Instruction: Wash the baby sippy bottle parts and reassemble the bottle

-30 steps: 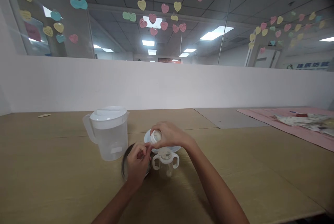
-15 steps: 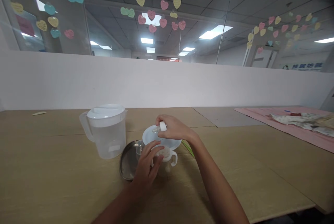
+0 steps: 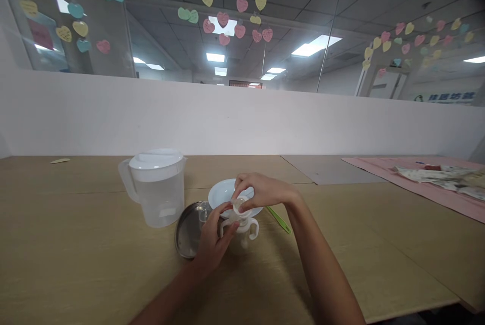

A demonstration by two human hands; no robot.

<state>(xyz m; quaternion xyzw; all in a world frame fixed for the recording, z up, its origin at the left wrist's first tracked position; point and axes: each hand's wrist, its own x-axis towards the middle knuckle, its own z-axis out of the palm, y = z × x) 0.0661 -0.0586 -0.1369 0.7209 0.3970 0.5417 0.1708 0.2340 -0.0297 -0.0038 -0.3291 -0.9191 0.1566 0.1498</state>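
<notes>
A clear baby bottle (image 3: 241, 245) with white side handles stands upright on the table in front of me. My left hand (image 3: 212, 238) curls around its left side near the neck, thumb and index finger by the top. Pinched in my right hand (image 3: 263, 191) is a white bottle collar with a clear teat (image 3: 238, 207), held just over the bottle's mouth. Whether collar and neck touch, I cannot tell. Behind my hands lies a pale blue-white bowl (image 3: 217, 194), partly hidden. To the left, a small clear cup (image 3: 204, 211) rests on a metal tray (image 3: 185, 238).
A lidded plastic jug (image 3: 162, 201) with water stands behind the tray at the left. A green handle (image 3: 280, 221) lies right of the bowl. Farther right, cloths (image 3: 435, 176) lie on a pink sheet (image 3: 371, 168). A low white wall (image 3: 242, 123) closes off the table's back.
My right hand has brought the collar and teat down from above the bowl to the bottle's top. My left fingers have closed in nearer the bottle's neck. More of the green handle shows.
</notes>
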